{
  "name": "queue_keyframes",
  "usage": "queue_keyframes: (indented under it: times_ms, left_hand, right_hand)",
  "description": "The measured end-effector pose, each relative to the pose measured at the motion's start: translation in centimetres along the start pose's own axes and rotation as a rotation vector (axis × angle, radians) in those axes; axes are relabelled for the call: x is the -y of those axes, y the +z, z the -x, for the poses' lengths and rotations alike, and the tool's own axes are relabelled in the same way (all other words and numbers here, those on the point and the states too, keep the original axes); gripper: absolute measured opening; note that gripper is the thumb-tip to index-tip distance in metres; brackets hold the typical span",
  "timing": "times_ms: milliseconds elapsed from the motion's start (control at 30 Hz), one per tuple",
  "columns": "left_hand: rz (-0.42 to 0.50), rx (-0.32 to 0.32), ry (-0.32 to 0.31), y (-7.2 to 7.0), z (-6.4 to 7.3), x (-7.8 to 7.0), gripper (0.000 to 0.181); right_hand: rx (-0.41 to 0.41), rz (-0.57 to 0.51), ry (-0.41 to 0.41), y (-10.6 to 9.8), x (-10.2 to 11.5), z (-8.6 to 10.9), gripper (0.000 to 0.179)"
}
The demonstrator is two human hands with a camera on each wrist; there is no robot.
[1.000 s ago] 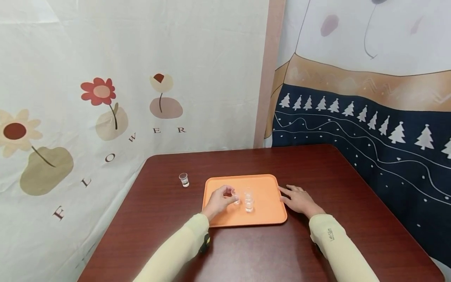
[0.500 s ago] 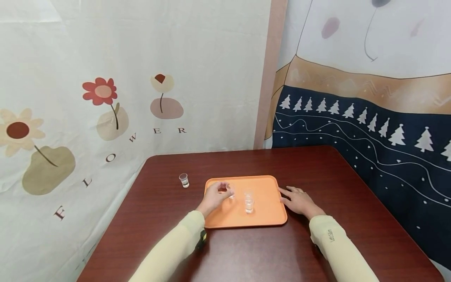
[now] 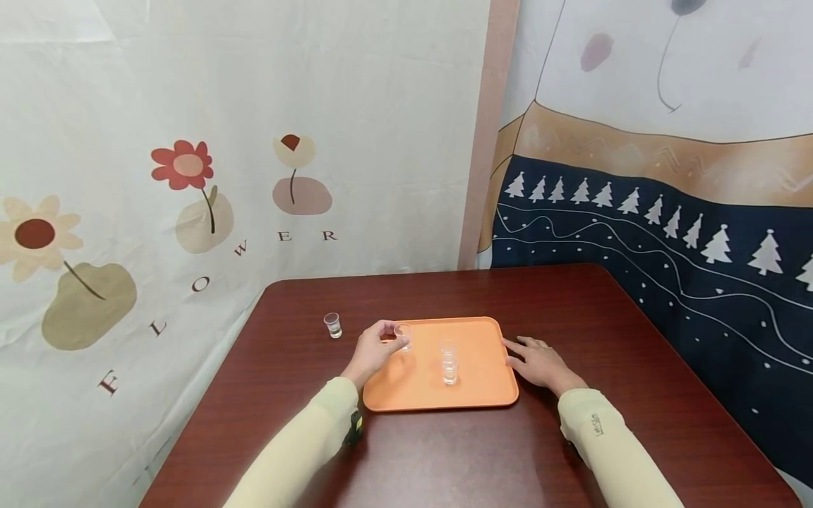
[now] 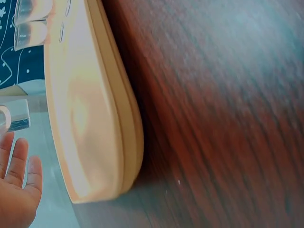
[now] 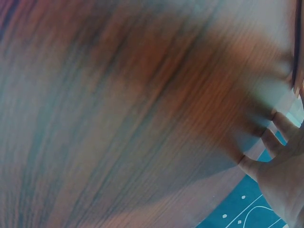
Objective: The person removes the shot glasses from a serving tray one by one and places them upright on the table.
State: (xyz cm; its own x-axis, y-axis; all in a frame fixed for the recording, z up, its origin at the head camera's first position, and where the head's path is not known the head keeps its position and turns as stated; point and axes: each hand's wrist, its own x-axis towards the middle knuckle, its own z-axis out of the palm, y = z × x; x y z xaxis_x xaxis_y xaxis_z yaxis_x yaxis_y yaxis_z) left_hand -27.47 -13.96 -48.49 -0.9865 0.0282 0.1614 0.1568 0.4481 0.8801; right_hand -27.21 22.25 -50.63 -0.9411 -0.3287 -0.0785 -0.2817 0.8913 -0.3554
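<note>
My left hand (image 3: 383, 342) pinches a small clear glass (image 3: 403, 334) by its rim, just above the far left corner of the orange tray (image 3: 479, 384). Two more small clear glasses (image 3: 449, 361) stand close together in the tray's middle. A further small glass (image 3: 332, 324) stands on the table left of the tray. My right hand (image 3: 535, 359) lies flat on the table, fingers straight, touching the tray's right edge. In the left wrist view the held glass (image 4: 15, 115) shows above my palm (image 4: 16, 190), beside the tray (image 4: 90, 118).
The dark red wooden table (image 3: 444, 458) has rounded corners and stands against printed cloth hangings (image 3: 190, 176) at the back and right. The right wrist view shows only blurred tabletop (image 5: 118, 118) and my fingers (image 5: 285, 142).
My left hand has carried the small glass from the tray's middle, beside the other two, to the far left, up to the tray's corner. My right hand has stayed still.
</note>
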Motion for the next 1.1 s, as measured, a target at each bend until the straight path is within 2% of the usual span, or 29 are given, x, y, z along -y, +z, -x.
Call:
queue_keyframes:
  times_ms: [300,500,667,1100]
  left_hand:
    - [0.019,-0.055,-0.021,-1.7,0.3,0.6,0.024]
    - [-0.016,-0.118,-0.024,-2.9,0.4,1.2,0.026]
    - [0.0,-0.164,-0.024,-3.7,0.5,1.9,0.029]
    - [-0.097,-0.321,-0.096,-5.7,0.5,3.6,0.033]
  right_hand:
    - [-0.008,-0.001,-0.014,0.0,0.0,0.0,0.052]
    - [-0.005,0.004,-0.011,0.0,0.0,-0.1,0.052]
    - [-0.003,0.007,-0.015,0.0,0.0,-0.1,0.053]
    - [-0.018,0.002,-0.021,0.0,0.0,0.1,0.052]
